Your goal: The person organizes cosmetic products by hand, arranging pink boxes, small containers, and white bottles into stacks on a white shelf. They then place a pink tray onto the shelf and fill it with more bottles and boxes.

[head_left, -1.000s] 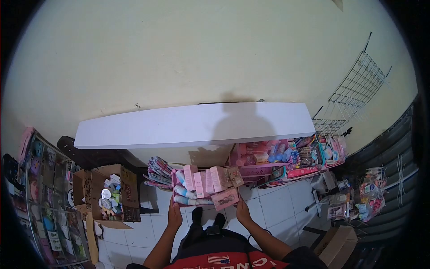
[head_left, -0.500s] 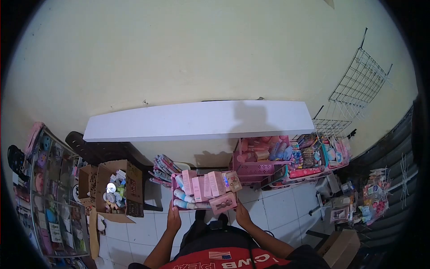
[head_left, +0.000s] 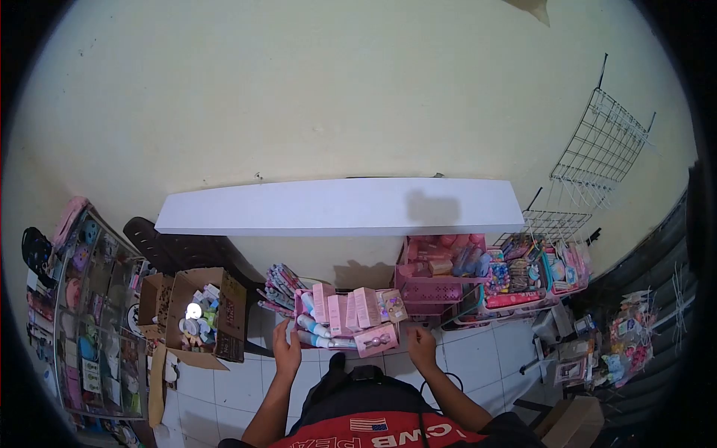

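Observation:
A pink basket (head_left: 346, 343) full of small pink boxes (head_left: 366, 307), white-and-blue tubes (head_left: 314, 327) and a pink pack (head_left: 376, 340) stands below the white shelf. My left hand (head_left: 286, 348) is beside the basket's left end, fingers apart and holding nothing. To the right of the basket, my right hand (head_left: 421, 345) is a little apart from it, with its fingers curled in; nothing shows in them. Patterned rolled items (head_left: 281, 286) stand behind the basket on the left.
A white shelf (head_left: 340, 207) spans the wall ahead. Open cardboard boxes (head_left: 235, 317) and a glass showcase (head_left: 97, 321) stand left. A pink rack (head_left: 428, 290), filled baskets (head_left: 515, 299) and wire grids (head_left: 600, 142) are right, above bagged goods (head_left: 631, 340).
Both hands have let go of the pink basket and moved slightly away from its sides. The right hand's fingers have curled. The view has shifted a little.

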### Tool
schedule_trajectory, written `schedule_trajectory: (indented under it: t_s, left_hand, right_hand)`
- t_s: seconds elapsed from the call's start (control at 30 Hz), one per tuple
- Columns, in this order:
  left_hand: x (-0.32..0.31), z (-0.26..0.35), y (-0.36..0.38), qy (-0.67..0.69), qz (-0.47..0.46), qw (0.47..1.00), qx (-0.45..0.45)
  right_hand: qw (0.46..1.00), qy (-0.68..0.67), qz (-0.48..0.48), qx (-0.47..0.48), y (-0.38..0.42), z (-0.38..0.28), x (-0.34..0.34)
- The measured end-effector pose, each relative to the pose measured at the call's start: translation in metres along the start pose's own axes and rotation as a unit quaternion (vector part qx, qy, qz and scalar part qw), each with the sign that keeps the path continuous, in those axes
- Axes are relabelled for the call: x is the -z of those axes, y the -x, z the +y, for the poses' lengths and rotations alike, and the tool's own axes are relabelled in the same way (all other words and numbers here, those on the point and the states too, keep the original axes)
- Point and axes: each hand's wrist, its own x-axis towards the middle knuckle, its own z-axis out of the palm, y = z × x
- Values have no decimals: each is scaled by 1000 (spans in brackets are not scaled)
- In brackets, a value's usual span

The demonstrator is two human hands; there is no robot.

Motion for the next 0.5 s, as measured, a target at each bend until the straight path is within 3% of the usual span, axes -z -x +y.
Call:
schedule_trajectory:
  t_s: [0.07, 0.2, 0.4, 0.47, 0.5]
  left_hand:
    - [2, 21, -15, -12, 10, 1000, -23]
    - [-3, 59, -50, 9, -20, 997, -74]
    - [-33, 66, -106, -39, -75, 994, -67]
    - [-39, 70, -122, -71, -89, 991, -74]
    - [-40, 73, -128, -105, -138, 983, -55]
  right_hand:
    - [997, 37, 44, 49, -2, -19, 7]
    - [995, 27, 41, 83, -9, -59, 7]
    - [980, 13, -49, 194, -33, -124, -23]
    - [964, 47, -158, 209, -46, -135, -43]
    - [965, 48, -156, 207, -52, -135, -54]
